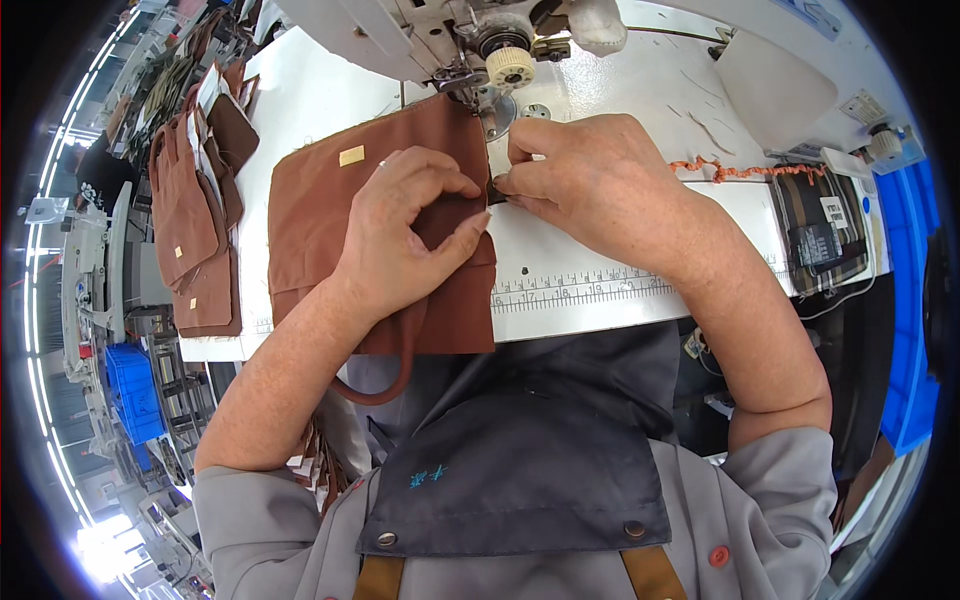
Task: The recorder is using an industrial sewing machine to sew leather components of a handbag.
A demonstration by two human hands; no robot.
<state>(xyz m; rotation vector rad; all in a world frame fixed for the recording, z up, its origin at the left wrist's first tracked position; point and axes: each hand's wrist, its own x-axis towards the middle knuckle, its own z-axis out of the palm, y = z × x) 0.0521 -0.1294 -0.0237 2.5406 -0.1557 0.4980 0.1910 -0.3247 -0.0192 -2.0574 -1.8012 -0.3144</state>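
Note:
A reddish-brown fabric bag piece (310, 225) lies on the white sewing table, its right edge running up to the sewing machine (430, 45). It carries a small cream label (352, 156), and a rounded handle (385, 393) hangs over the table's near edge. My left hand (405, 225) rests on the fabric, fingers curved, thumb and fingertips apart near the right edge. Beside that edge, below the presser foot area, my right hand (600, 185) pinches a small dark thing (497, 192), mostly hidden by the fingers. The needle itself is hard to make out.
More brown bag pieces (190, 215) are stacked at the table's left. A printed ruler strip (580, 290) runs along the near edge. Orange twisted cord (745, 172) and a dark striped fabric piece (825, 235) lie at right. Loose threads (712, 135) are scattered behind.

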